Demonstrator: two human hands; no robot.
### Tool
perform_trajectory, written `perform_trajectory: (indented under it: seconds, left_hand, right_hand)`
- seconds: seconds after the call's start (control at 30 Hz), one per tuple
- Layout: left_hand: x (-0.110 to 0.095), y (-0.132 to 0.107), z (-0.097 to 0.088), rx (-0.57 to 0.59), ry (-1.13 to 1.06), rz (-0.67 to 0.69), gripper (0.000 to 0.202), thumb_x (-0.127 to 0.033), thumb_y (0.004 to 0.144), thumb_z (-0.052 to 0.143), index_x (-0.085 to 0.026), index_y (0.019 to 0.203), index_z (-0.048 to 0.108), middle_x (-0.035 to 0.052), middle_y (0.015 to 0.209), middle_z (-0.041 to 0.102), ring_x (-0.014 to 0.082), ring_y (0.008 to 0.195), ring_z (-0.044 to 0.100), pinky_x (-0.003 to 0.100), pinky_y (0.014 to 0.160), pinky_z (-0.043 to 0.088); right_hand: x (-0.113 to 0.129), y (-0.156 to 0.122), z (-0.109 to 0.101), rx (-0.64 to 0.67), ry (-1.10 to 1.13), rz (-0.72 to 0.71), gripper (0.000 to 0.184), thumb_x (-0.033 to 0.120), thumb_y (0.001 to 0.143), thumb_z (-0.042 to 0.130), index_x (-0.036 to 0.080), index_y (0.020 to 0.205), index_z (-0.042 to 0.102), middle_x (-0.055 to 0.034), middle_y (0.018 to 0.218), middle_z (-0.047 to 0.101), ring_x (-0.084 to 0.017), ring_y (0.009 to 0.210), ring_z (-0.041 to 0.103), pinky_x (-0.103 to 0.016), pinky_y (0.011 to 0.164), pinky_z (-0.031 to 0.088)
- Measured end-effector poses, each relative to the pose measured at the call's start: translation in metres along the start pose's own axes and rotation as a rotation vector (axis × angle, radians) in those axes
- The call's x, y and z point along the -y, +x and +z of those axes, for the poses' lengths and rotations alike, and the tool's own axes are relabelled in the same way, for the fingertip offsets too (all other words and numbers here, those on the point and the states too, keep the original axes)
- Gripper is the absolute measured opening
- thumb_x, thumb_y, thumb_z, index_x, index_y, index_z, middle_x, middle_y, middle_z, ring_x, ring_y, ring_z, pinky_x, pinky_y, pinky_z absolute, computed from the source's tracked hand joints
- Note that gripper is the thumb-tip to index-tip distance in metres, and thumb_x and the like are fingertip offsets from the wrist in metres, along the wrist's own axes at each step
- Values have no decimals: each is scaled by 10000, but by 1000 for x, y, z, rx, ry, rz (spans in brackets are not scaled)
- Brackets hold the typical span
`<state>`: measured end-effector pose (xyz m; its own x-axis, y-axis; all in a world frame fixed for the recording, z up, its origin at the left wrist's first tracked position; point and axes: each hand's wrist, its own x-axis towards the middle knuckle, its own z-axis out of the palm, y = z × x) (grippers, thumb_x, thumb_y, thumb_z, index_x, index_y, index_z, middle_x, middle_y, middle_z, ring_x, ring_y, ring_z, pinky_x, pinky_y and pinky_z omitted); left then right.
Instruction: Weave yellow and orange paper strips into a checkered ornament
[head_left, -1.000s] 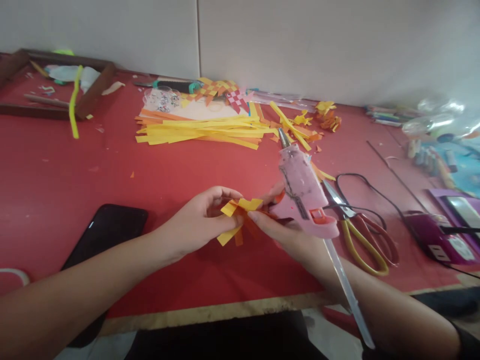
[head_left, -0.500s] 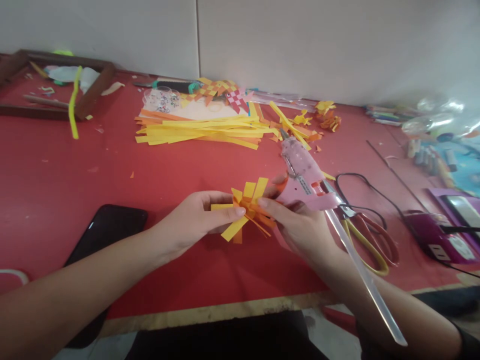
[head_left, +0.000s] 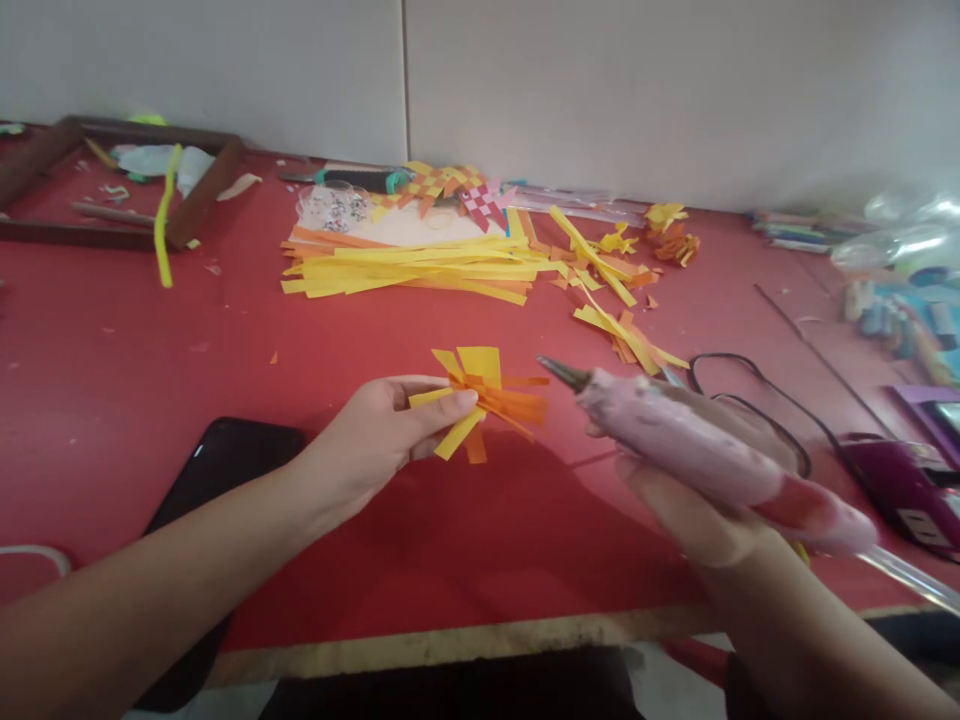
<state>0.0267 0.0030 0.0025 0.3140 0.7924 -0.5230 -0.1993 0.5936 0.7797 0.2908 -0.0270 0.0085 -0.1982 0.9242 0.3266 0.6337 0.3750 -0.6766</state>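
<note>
My left hand [head_left: 386, 430] pinches a small woven piece of yellow and orange paper strips [head_left: 480, 400] above the red table [head_left: 450, 540]. My right hand [head_left: 694, 500] grips a pink hot glue gun [head_left: 697, 445], held level with its metal nozzle pointing left, a short gap from the paper piece. A clear glue stick [head_left: 911, 580] sticks out of the gun's back end.
A black phone [head_left: 225, 470] lies under my left forearm. A pile of yellow and orange strips [head_left: 405, 265] and a woven paper fish [head_left: 442, 190] sit farther back. A wooden frame [head_left: 112, 180] is at far left, a black cord [head_left: 750, 400] and purple power strip [head_left: 904, 485] at right.
My right hand let go of the paper piece and swung the glue gun down and to the right, turning its nozzle toward the piece. The left hand kept holding the piece.
</note>
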Motion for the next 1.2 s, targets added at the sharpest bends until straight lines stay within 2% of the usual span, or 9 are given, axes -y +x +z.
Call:
perform_trajectory:
  seconds: [0.07,0.17,0.33,0.47,0.63,0.77,0.9,1.0,1.2]
  left_hand:
    - [0,1,0,22,-23,-3,224,-357,727,878,-177,837,802,34,848,757,131,753,666,222,718,550]
    - [0,1,0,36,-47,-12,210,-338,739,873,-177,859,814,47,901,775,132,787,675,219,743,559]
    - [0,-1,2,41,-20,12,221,-347,737,876,-181,871,819,51,893,774,141,807,672,233,762,549]
    - [1,-2,3,20,69,40,286,-412,713,883,-195,887,816,31,816,743,146,759,644,250,707,514]
    - [2,-1,2,33,104,54,326,-429,710,877,-184,911,801,29,762,715,175,751,643,281,686,495]
    - [1,-1,1,38,109,23,387,-407,673,904,-172,954,778,35,829,728,168,761,645,278,694,494]
    - [2,-1,2,19,85,-12,470,-413,680,903,-170,1041,726,26,854,725,166,806,665,292,765,511]
    - [2,-1,2,27,42,4,440,-382,714,888,-184,1055,693,24,916,737,154,831,677,295,806,531]
    - [4,0,3,42,-13,44,335,-344,735,880,-198,971,693,-9,899,745,101,761,675,223,739,545]
  right_hand:
    - [6,2,2,20,-60,-93,56,239,786,606,281,766,638,-35,670,615,-211,567,581,-350,475,438]
    - [14,7,3,64,-175,-253,109,151,743,597,252,785,602,-5,631,586,-147,496,515,-292,436,379]
    - [12,11,7,69,-217,-353,75,153,759,547,225,773,532,16,607,535,-107,473,427,-267,446,333]
    - [6,8,11,44,-196,-361,62,205,755,551,236,785,507,36,594,474,-111,479,374,-274,460,311]
    - [6,7,12,42,-255,-387,96,177,743,559,236,794,503,29,609,502,-113,490,399,-280,469,308]
    - [11,8,10,65,-337,-394,108,146,752,553,232,766,489,26,599,504,-117,491,398,-284,472,316]
    - [12,8,8,44,-363,-396,120,136,760,558,232,757,486,28,597,488,-121,495,382,-286,482,305]
    - [12,7,8,54,-386,-392,124,159,782,569,239,764,476,27,599,479,-125,500,372,-290,490,297]
    - [13,7,8,28,-425,-389,163,148,779,564,247,749,438,31,591,460,-124,501,369,-288,485,292]
